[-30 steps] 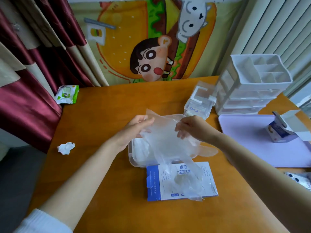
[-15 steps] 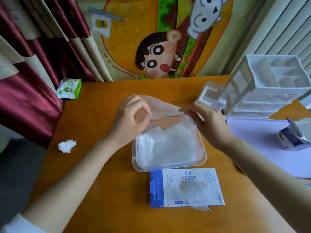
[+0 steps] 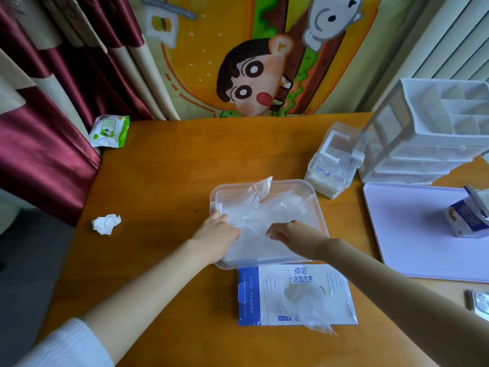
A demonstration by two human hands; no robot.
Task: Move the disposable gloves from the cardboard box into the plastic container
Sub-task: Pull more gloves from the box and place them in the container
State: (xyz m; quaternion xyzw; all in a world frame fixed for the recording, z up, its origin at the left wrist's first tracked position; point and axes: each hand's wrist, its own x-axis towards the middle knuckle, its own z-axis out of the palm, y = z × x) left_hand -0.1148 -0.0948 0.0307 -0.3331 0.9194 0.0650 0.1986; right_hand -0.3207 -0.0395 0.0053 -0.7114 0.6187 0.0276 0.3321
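A clear plastic container point(image 3: 318, 207) sits mid-table with a heap of thin transparent disposable gloves point(image 3: 275, 207) inside; one glove end sticks up at the far rim. My left hand point(image 3: 217, 234) and my right hand point(image 3: 289, 235) reach into the container's near half. Both have fingers curled down on the near edge of the top glove, holding it against the pile. The flat white and blue cardboard glove box point(image 3: 267, 295) lies just in front of the container. Another glove point(image 3: 313, 316) trails out of the box's opening.
A crumpled tissue point(image 3: 106, 223) lies at the left and a wet-wipe pack point(image 3: 109, 131) at the far left corner. At the right stand a small clear organiser point(image 3: 333, 162), a white drawer unit point(image 3: 434, 144), a lilac mat point(image 3: 412, 234) bearing a small carton point(image 3: 465, 218), and a phone point(image 3: 479, 303).
Both hands have come down and toward me, from holding the glove stretched above the container's far rim to laying it inside on the pile. The camera has tilted further down.
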